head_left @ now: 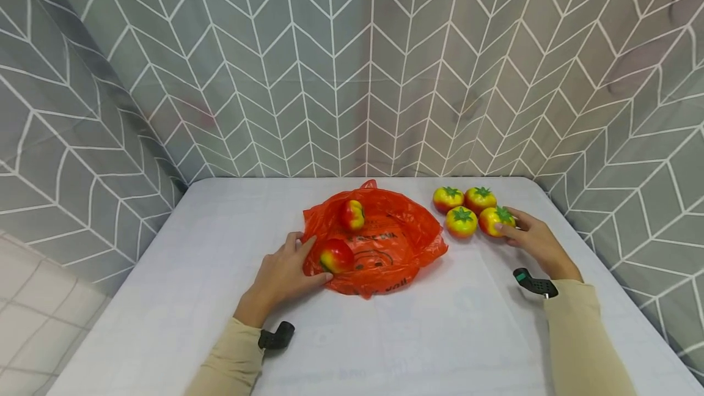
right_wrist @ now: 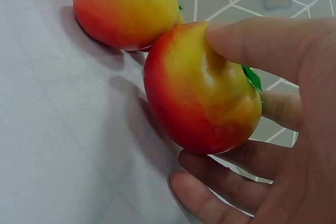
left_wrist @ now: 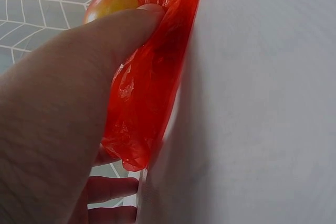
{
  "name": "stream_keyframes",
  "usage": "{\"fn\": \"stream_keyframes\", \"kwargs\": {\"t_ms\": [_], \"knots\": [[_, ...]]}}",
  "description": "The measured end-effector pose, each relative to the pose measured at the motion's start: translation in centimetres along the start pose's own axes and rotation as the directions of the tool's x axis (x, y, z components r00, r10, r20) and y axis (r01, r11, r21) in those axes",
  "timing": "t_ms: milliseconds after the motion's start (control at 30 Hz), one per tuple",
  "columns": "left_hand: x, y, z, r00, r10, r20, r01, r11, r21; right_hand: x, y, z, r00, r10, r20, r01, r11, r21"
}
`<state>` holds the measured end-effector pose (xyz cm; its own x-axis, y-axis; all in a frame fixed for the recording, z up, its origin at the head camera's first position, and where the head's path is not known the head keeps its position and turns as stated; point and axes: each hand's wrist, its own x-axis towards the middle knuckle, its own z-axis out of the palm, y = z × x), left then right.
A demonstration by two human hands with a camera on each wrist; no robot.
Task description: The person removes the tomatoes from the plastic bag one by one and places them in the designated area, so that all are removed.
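Observation:
An orange-red plastic bag (head_left: pixel 379 243) lies spread with its mouth up on the table. Two red-and-yellow fruits are in it, a front fruit (head_left: pixel 337 256) and a back fruit (head_left: pixel 352 215). My left hand (head_left: pixel 286 271) holds the bag's left edge beside the front fruit; in the left wrist view the thumb (left_wrist: pixel 139 22) presses on the crinkled plastic (left_wrist: pixel 142 93). On the right, my right hand (head_left: pixel 533 240) grips a yellow-red tomato (right_wrist: pixel 205 90) with a green leafy top, thumb on its near side and fingers around the far side.
Three more tomatoes sit close to the held one: a front one (head_left: pixel 461 222), a back left one (head_left: pixel 448 198) and a back right one (head_left: pixel 480 198). The white table (head_left: pixel 418 335) ends at a grey patterned curtain (head_left: pixel 352 78) behind and at the sides.

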<state>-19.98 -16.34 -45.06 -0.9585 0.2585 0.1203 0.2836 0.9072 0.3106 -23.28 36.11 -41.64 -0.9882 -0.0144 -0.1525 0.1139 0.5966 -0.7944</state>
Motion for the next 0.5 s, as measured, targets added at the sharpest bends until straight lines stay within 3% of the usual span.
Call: {"fn": "stream_keyframes", "kwargs": {"t_ms": [500], "knots": [[-0.14,0.01,-0.19,1.0,0.011,0.007,-0.011,1.0,0.01,0.39,0.04,0.46,1.0,0.003,0.012,-0.003,1.0,-0.01]]}}
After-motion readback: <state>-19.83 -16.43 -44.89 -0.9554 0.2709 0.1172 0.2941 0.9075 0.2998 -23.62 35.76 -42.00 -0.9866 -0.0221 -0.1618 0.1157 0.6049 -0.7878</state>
